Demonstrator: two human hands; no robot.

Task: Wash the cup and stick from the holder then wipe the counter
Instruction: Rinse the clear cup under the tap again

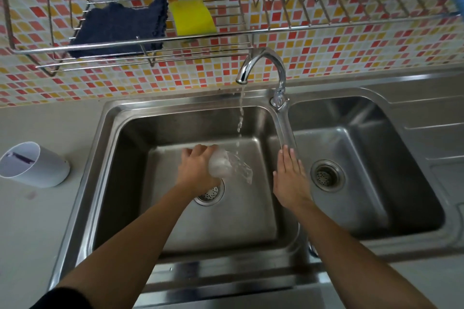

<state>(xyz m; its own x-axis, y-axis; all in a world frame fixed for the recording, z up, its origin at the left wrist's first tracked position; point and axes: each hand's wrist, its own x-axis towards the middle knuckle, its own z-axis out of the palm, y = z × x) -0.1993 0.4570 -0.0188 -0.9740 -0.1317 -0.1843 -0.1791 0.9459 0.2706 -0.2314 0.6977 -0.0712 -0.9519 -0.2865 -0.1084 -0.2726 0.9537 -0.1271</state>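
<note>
— Where are we with the washing?

— Starting nearest me: both forearms reach in over the front rim of the double sink (pixel 105 158). My left hand (pixel 194 170) is over the left basin, its fingers (pixel 198 152) curled around the clear cup (pixel 229 164), which lies tipped on its side with the mouth toward the right, just under the stream. The water falling from the tap (pixel 263 68) splashes on the cup and runs off it — so I judge the cup is mid-rinse, not finished.

— And the other hand?

— The right hand (pixel 290 178) holds nothing; its fingers lie flat and close together, tips at the long lever (pixel 285 128) on the divider between the basins (whether they actually press it I cannot tell).

— The stick?

— It appears to sit in the white holder (pixel 35 164) on the table to the left, well apart from the sink; I only see a dark strip inside, too blurred to be sure. I would count it as unwashed.

— Wiping?

— Not begun, as far as I can judge. Farther back, the dark cloth (pixel 118 26) and the yellow sponge (pixel 192 16) rest on the wire rack (pixel 150 44) on the tiled wall, untouched.
</note>
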